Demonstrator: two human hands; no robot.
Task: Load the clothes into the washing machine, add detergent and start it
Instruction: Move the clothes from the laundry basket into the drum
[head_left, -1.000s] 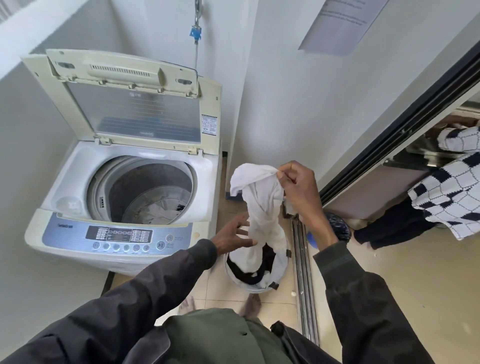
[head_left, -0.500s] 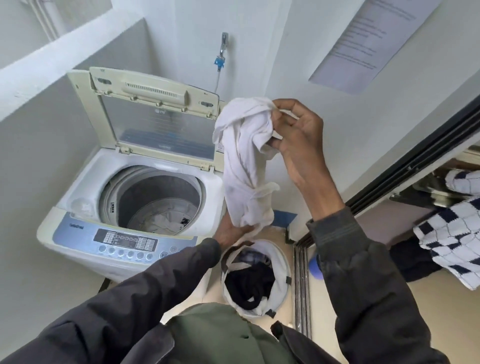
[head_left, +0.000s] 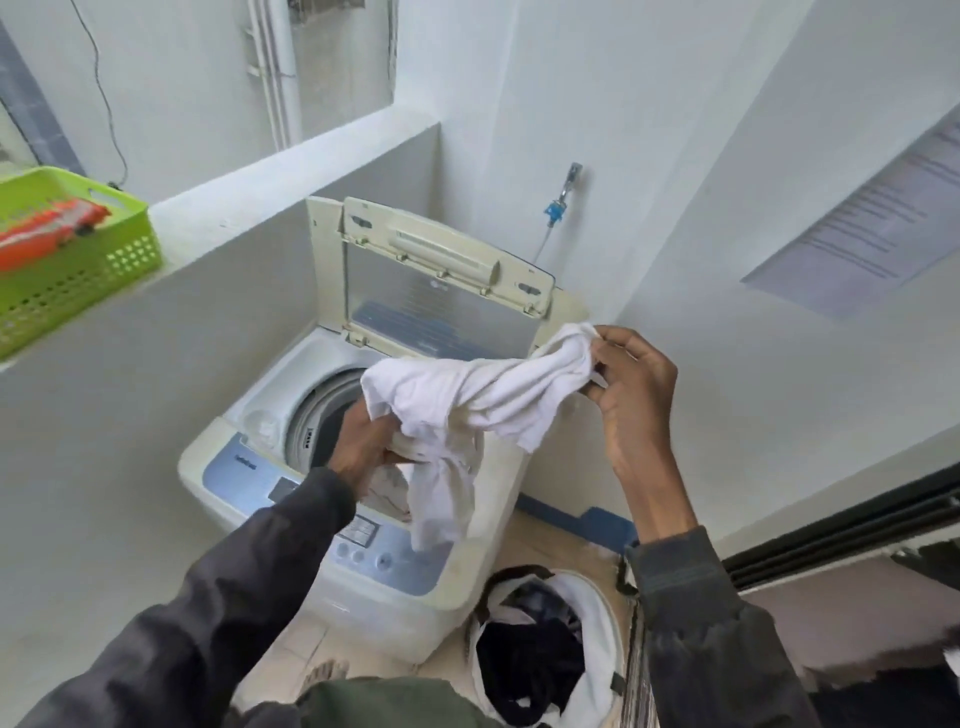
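Note:
A white top-loading washing machine (head_left: 249, 457) stands in the corner with its lid (head_left: 436, 296) raised. A white garment (head_left: 467, 395) is stretched over the drum opening. My right hand (head_left: 628, 395) pinches one end of it at the machine's right rear, and my left hand (head_left: 363, 447) grips the other end just above the drum. A white laundry basket (head_left: 597, 613) with dark clothes (head_left: 530, 665) sits on the floor to the machine's right, below my right arm. The drum's inside is mostly hidden by the garment.
A green plastic basket (head_left: 78, 270) holding an orange packet (head_left: 52, 228) rests on the low wall's ledge at left. A tap (head_left: 566, 187) hangs on the wall behind the machine. A sliding-door track (head_left: 841, 525) runs along the right. A paper notice (head_left: 872, 223) is on the right wall.
The white garment went from above the laundry basket up and left to over the drum opening. My left hand has taken hold of its lower end.

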